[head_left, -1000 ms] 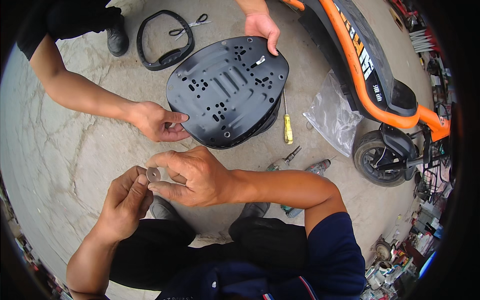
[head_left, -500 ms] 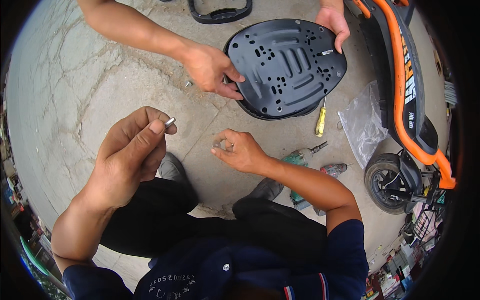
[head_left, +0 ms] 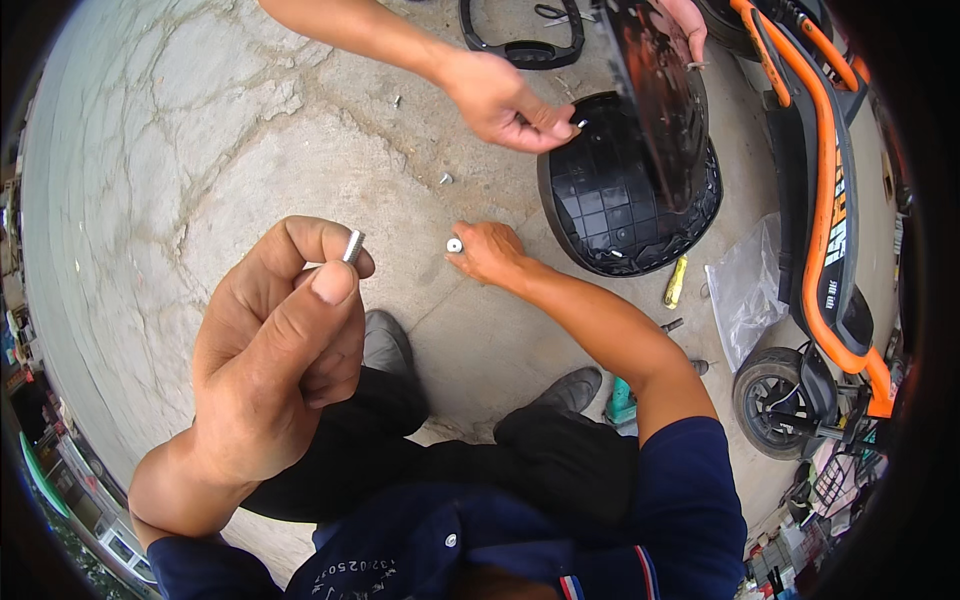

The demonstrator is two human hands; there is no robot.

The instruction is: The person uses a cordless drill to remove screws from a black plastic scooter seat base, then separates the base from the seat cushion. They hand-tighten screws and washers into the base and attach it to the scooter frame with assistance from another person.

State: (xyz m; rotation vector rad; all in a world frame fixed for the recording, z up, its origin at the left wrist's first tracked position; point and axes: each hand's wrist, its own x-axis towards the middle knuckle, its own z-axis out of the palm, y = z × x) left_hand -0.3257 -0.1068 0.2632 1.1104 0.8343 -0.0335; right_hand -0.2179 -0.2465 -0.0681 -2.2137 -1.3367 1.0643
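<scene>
My left hand (head_left: 285,335) is closed, pinching a short silver threaded bolt (head_left: 352,246) upright between thumb and forefinger. Farther forward, my right hand (head_left: 490,252) holds a small round metal washer (head_left: 455,245) at its fingertips, just above the concrete. Beyond it lies a black seat shell (head_left: 600,195) with a ribbed inside. A co-worker's hand (head_left: 688,28) tilts a black metal plate (head_left: 655,95) up over the shell. The co-worker's other hand (head_left: 505,105) reaches to the shell's rim, near a small silver piece.
An orange and black scooter (head_left: 828,200) stands at the right, with a clear plastic bag (head_left: 745,290) beside it. A yellow-handled screwdriver (head_left: 675,283) and a green power drill (head_left: 621,402) lie nearer. A loose bolt (head_left: 446,178) and a black handle frame (head_left: 525,55) rest on the ground.
The co-worker has lifted the black plate off the seat shell and tilted it up. My right hand has reached forward toward the ground; my left hand has turned the bolt more upright.
</scene>
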